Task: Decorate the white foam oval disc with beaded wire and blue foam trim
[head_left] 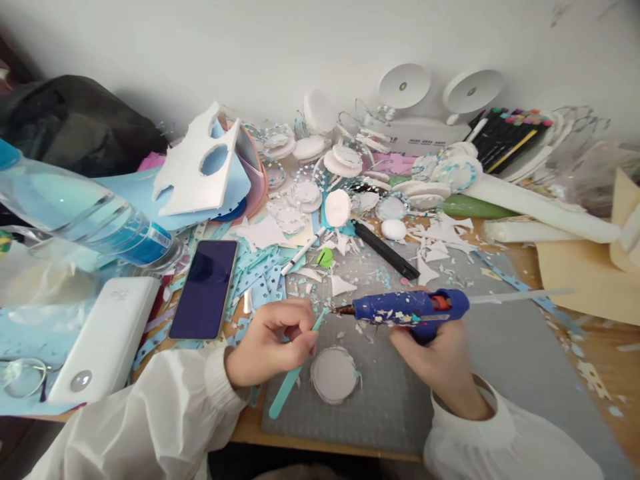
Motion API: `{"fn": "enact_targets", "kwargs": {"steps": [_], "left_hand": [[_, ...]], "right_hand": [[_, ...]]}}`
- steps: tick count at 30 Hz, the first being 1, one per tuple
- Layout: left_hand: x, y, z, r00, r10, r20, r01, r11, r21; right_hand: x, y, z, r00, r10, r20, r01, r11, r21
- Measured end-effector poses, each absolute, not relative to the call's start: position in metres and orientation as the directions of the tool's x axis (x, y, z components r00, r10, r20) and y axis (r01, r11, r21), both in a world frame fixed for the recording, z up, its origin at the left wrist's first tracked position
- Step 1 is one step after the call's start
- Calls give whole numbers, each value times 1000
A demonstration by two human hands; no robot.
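My left hand [277, 337] pinches a pair of teal tweezers [286, 392], whose thin tip points up and to the right. Wrapped round the handle of a blue hot glue gun [395, 308] is my right hand [440, 350]. A clear glue stick [525, 295] juts from the gun's back, and white flecks cling to its barrel. The brown nozzle [343, 310] comes very close to the tweezers' tip; whether they touch, I cannot tell. Below both hands, a round white disc [336, 375] with a stringy rim lies flat on the grey cutting mat [395, 413].
Behind the mat, many white foam discs with blue beaded trim [345, 160] are heaped by the wall. A phone [204, 290], a white power bank [106, 340] and a tilted water bottle [100, 213] lie left. A black pen-like tool [385, 249] and scraps litter the mat.
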State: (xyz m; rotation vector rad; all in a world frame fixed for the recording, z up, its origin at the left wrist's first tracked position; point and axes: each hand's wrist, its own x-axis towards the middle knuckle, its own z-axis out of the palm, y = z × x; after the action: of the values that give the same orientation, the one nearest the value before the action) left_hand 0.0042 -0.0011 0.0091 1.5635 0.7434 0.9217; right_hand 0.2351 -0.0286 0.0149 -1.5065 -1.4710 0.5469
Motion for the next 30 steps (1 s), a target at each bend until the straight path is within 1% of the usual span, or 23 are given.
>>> {"fn": "enact_targets", "kwargs": {"steps": [8,13,16,20,30], "left_hand": [[6,-1,12,491,856,161,-1,-184,983],[7,0,11,495,848,191,-18,-210,977],[7,-1,10,493,844,212,-36,-223,974],[6,-1,9,496,842,213,-45,-220,975],[6,-1,10,506,836,214,-58,-215,975]], "right_hand": [[236,-27,13,151,926,346,567,205,-798],[240,-26,9,96,879,467,649,300,-699],[241,-25,8,47,856,515,668,357,-654],[240,-24,9,6,847,531,665,393,-635],[243,-26,6,-8,841,541,691,395,-605]]}}
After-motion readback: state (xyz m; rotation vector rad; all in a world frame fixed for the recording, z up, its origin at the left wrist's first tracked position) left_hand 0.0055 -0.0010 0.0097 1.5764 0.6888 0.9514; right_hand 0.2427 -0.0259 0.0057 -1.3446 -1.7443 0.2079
